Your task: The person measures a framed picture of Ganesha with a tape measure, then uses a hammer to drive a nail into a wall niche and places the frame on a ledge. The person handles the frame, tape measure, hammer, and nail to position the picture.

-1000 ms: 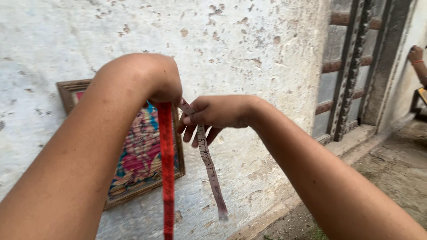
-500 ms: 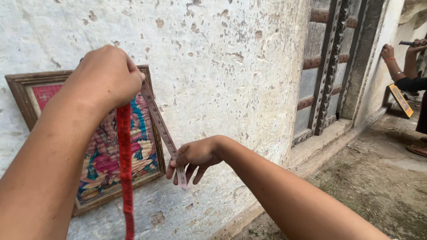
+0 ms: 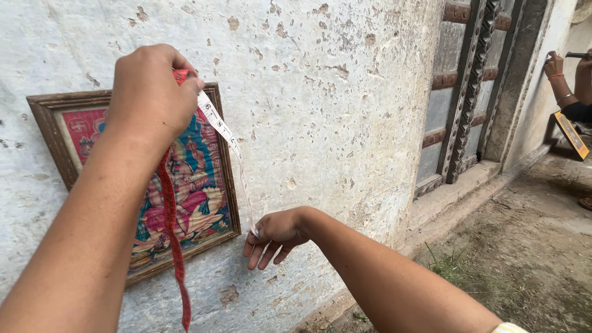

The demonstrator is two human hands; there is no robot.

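Left hand clenched at the top right corner of the framed picture, pinching the tape measure against the wall. Right hand lower down, thumb and forefinger nipped on the tape's free end just beside the frame's lower right corner, other fingers spread loose. Apart now, where a second ago both met close together with the tape dangling slack; since then pulled taut along the frame's right edge, white numbered face outward, the right hand dropped well below the left. Red spare length hanging from the left fist across the picture. Looks like a height reading of the frame in hand, top to bottom. Whether the end sits exactly on the corner: hard to tell, fingers covering it. Further out, a carved door to the right, and another person's hand at the far edge.
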